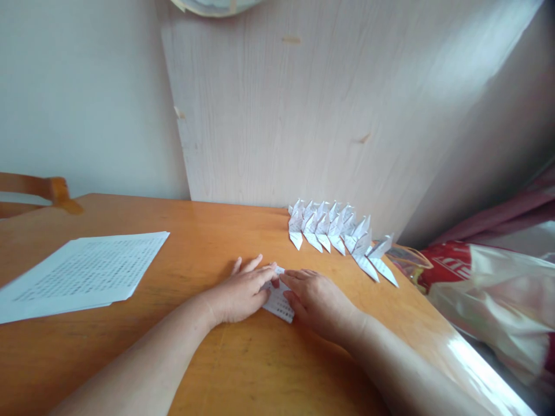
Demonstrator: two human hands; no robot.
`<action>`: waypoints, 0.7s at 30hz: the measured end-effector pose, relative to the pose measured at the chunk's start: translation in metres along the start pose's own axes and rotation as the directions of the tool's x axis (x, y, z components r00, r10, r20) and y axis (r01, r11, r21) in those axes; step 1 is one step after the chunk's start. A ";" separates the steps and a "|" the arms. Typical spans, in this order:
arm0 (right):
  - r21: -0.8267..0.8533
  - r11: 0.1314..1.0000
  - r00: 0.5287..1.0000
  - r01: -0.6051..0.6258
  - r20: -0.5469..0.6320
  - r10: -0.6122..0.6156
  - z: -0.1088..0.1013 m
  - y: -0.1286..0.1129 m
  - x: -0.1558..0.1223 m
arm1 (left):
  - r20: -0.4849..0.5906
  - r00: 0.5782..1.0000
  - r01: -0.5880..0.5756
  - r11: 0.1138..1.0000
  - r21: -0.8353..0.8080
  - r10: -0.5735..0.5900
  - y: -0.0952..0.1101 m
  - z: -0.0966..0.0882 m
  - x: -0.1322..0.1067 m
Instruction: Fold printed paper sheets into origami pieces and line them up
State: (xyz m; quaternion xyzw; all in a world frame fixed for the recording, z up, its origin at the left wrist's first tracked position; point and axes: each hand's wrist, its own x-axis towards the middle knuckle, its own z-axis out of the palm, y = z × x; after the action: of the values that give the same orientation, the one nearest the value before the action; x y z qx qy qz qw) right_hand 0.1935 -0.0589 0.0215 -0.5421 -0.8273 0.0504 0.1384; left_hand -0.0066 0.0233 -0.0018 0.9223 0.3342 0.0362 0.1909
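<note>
A small folded sheet of printed paper (280,305) lies on the table between my two hands. My left hand (246,292) has its thumb and forefinger on the paper's left side and top, while its other fingers spread away over the wood. From the right, my right hand (318,300) presses the paper's upper edge with its fingers held together and its thumb tucked in at the side. The fingertips of both hands nearly meet at the top of the paper, and they hide part of it.
Several folded paper figures (333,228) stand in rows at the table's back right. A stack of printed sheets (87,271) lies to the left. Bags (489,289) sit beyond the table's right edge. A pale board (277,115) rises behind, and a wooden chair (39,188) is far left.
</note>
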 end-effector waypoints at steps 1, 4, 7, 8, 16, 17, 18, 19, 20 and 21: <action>0.001 1.000 1.000 0.007 0.023 -0.007 0.001 0.000 0.000 | -0.004 1.000 0.000 1.000 0.002 0.000 0.000 0.000 0.000; -0.003 1.000 0.997 0.007 0.081 -0.007 0.003 0.000 0.000 | -0.020 1.000 0.008 1.000 0.011 -0.008 0.001 0.001 0.000; 0.018 0.999 0.995 -0.038 0.096 0.036 0.003 0.000 -0.001 | -0.032 0.999 0.007 1.000 0.030 -0.006 0.002 0.000 0.000; 0.025 0.998 0.993 -0.060 0.102 0.057 0.002 0.000 -0.001 | -0.035 0.999 0.010 0.999 0.040 -0.008 0.003 0.000 0.000; 0.026 0.992 0.983 -0.125 0.140 0.120 -0.001 -0.001 -0.001 | -0.018 1.000 0.011 0.995 0.098 -0.009 0.002 0.003 0.003; 0.028 0.992 0.983 -0.126 0.140 0.121 -0.001 -0.001 -0.001 | -0.017 1.000 0.013 0.995 0.099 -0.012 0.002 0.003 0.004; 0.030 0.991 0.982 -0.130 0.140 0.124 -0.001 0.000 -0.002 | -0.015 1.000 0.017 0.995 0.099 -0.015 0.002 0.003 0.004; 0.033 0.991 0.982 -0.132 0.138 0.126 -0.001 0.000 -0.002 | -0.008 1.000 0.021 0.995 0.099 -0.021 0.002 0.003 0.004; 0.036 0.991 0.983 -0.132 0.134 0.126 -0.001 0.000 -0.002 | 0.002 1.000 0.024 0.995 0.099 -0.024 0.002 0.002 0.005; 0.037 0.991 0.984 -0.131 0.129 0.125 -0.001 0.000 -0.002 | 0.011 1.000 0.026 0.995 0.100 -0.027 0.003 0.002 0.005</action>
State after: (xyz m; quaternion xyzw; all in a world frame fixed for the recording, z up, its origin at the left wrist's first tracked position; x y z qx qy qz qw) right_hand 0.1947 -0.0607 0.0217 -0.5866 -0.7965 0.1123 0.0945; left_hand -0.0009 0.0238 -0.0026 0.9263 0.3467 0.0111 0.1472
